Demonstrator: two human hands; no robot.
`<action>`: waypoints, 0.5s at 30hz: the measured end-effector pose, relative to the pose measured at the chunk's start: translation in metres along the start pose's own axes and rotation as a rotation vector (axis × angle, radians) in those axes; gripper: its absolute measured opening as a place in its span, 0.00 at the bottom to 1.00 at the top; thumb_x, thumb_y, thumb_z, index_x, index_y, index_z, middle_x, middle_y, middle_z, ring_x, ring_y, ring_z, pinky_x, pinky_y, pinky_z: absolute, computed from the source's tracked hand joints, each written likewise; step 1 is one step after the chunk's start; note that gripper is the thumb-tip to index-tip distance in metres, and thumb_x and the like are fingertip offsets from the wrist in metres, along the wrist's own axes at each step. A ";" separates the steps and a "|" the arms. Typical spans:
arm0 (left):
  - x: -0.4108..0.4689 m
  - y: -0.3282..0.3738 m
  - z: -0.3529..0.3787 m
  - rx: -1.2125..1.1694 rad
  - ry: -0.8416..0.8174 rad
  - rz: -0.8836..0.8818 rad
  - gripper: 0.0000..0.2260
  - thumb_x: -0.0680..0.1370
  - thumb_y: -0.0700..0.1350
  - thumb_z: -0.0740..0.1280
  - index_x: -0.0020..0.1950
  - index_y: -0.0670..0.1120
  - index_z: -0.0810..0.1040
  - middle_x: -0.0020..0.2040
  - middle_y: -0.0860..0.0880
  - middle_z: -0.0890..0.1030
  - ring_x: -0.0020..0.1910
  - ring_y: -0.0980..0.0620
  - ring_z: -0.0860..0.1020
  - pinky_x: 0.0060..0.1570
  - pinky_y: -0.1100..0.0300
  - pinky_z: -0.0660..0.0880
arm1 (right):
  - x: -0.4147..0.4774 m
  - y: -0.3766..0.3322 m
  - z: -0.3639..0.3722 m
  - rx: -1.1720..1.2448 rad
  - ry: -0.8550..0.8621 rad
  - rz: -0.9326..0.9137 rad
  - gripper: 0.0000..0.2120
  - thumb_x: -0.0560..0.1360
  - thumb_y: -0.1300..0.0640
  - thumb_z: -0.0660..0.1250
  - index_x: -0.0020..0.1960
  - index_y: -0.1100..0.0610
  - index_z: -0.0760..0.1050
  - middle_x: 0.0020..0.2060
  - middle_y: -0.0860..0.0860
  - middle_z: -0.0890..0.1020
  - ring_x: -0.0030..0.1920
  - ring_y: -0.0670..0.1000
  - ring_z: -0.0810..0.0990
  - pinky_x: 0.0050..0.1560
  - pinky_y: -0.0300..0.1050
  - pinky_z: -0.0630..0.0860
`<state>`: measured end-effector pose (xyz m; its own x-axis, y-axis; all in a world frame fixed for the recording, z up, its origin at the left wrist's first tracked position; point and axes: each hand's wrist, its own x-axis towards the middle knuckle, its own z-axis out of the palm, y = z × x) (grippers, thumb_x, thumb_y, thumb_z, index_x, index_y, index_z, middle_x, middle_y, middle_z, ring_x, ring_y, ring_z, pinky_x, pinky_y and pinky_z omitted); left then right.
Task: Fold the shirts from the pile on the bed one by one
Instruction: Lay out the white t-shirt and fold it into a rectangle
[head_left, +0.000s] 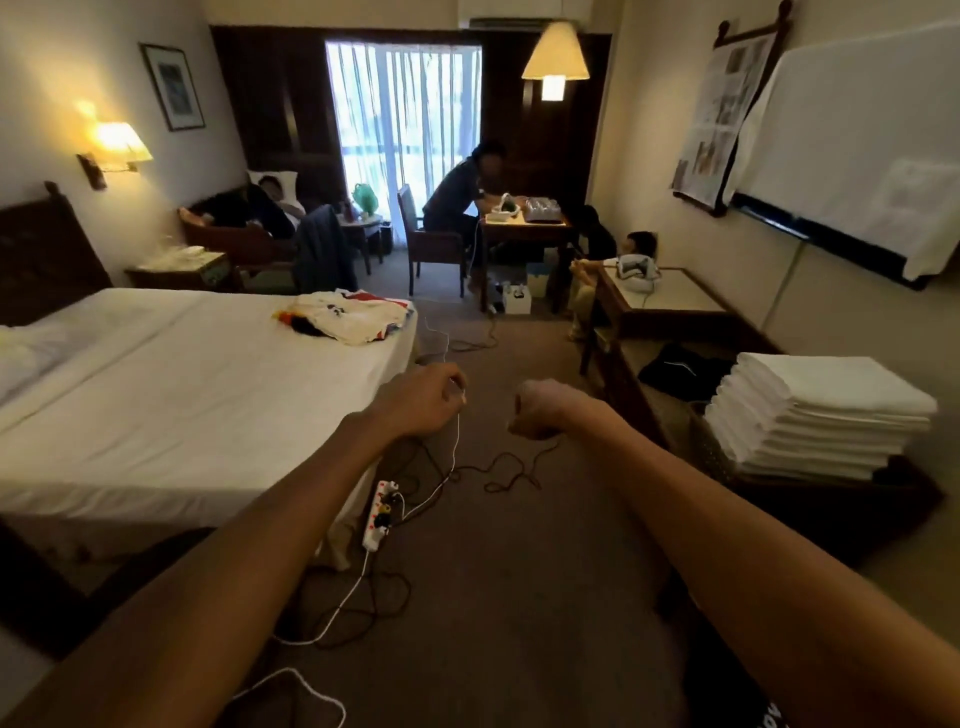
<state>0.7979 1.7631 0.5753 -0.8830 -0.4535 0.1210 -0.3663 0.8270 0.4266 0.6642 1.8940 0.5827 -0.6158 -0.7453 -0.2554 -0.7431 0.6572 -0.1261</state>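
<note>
White sheeting, smooth with a few soft creases, covers the bed (171, 395), which fills the near-left part of a dim room floored in brown-grey carpet (519, 571). A dark wooden headboard (41, 260) stands at the bed's left end, and a lit wall lamp (119, 143) glows above it. Beyond the bed's far side, sheer striped curtains (402, 130) let in daylight, and a seated person (462, 187) leans over a wooden table. On the carpet just off the bed's near corner lies a white power strip (382, 514) amid tangled dark cords, with a thin white cable (456, 441) running up from it. Across the aisle from the bed, a squared stack of folded white towels (821, 415) sits on a low dark bench. The pile of shirts (348, 314), mostly cream cloth with bits of red, yellow and black, lies rumpled and flat at the bed's far right corner. Both bare arms reach forward over the carpet beside the bed's right edge. The left hand (423, 397) has its fingers curled, with the white cable passing right at the fingertips; whether it pinches the cable cannot be told. The right hand (540, 408), slightly blurred, is balled into a fist with nothing in it. Both hands are well short of the pile, which lies beyond and to the left of them.
</note>
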 end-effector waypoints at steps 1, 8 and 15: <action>0.021 -0.005 0.000 -0.005 0.010 0.001 0.13 0.81 0.47 0.65 0.65 0.49 0.77 0.57 0.48 0.81 0.47 0.54 0.76 0.42 0.60 0.70 | 0.019 0.000 -0.005 0.004 0.047 -0.006 0.16 0.78 0.50 0.66 0.64 0.55 0.72 0.57 0.55 0.77 0.54 0.55 0.78 0.56 0.52 0.78; 0.186 -0.068 0.012 -0.006 0.055 -0.006 0.13 0.81 0.49 0.65 0.65 0.48 0.77 0.61 0.47 0.80 0.53 0.51 0.77 0.50 0.57 0.73 | 0.179 0.021 -0.044 0.072 0.172 -0.097 0.12 0.78 0.51 0.67 0.60 0.54 0.73 0.51 0.52 0.77 0.48 0.52 0.77 0.45 0.46 0.74; 0.368 -0.145 0.000 0.047 0.067 -0.036 0.11 0.81 0.51 0.65 0.62 0.49 0.78 0.57 0.47 0.81 0.49 0.53 0.75 0.46 0.57 0.69 | 0.375 0.023 -0.092 0.145 0.221 -0.144 0.09 0.78 0.53 0.67 0.56 0.54 0.75 0.49 0.52 0.78 0.49 0.51 0.77 0.49 0.46 0.76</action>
<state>0.5261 1.4758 0.5579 -0.8481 -0.5028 0.1670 -0.4119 0.8240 0.3890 0.3924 1.6192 0.5719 -0.5604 -0.8282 -0.0124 -0.7918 0.5400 -0.2854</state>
